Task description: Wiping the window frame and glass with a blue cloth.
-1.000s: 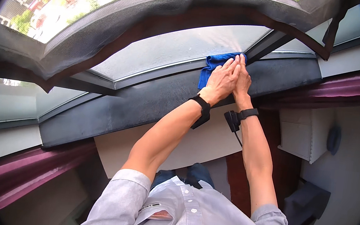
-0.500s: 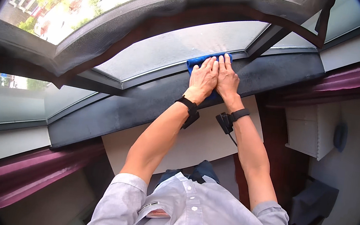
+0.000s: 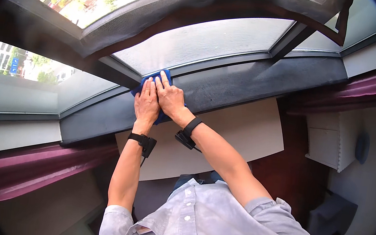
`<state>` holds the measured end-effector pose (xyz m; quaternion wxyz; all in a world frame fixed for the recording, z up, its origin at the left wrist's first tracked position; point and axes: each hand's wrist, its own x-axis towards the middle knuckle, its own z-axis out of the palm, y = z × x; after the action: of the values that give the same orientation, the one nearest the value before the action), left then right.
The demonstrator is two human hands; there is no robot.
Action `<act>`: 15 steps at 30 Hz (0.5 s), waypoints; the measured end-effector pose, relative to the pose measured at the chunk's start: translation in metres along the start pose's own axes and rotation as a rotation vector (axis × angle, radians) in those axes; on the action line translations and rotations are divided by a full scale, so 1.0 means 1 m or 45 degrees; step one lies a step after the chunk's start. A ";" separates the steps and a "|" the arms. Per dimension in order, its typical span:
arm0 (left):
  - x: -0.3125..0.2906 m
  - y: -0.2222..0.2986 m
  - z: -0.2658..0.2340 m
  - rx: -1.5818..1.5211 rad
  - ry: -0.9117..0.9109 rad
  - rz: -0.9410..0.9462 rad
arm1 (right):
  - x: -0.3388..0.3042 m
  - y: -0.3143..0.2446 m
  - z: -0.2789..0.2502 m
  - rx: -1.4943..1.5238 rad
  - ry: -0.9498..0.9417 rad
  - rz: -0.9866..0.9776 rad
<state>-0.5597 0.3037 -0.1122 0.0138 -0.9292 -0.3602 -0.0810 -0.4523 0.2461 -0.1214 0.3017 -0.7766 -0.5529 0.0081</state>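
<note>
Blue cloth mostly hidden under left hand and right hand, laid flat close together; spans dark ledge and window frame, long axis probably near-far.

The cloth is plain, deep blue and limp, with soft creases. It lies toward 10 o'clock from the centre of the view, spread under the left hand and right hand, whose fingers cover much of it. Its far edge shows past the fingertips at 12 o'clock, against the dark window frame; a corner juts out at 9 o'clock. At 6 o'clock, a loose end shows between the wrists, over the dark sill. The hidden middle cannot be judged for folds.
</note>
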 end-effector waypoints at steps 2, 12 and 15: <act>0.000 -0.006 0.004 -0.056 0.011 0.004 | 0.001 -0.005 0.000 -0.054 -0.037 0.041; 0.051 0.116 0.021 -0.237 0.175 0.085 | -0.009 0.106 -0.078 -0.105 -0.026 0.121; 0.068 0.160 0.024 -0.257 0.199 0.140 | -0.012 0.143 -0.105 -0.151 0.009 0.168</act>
<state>-0.3997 0.2328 -0.1192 -0.0472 -0.9351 -0.2967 -0.1880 -0.2983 0.1579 -0.1077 0.2560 -0.8279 -0.4989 -0.0076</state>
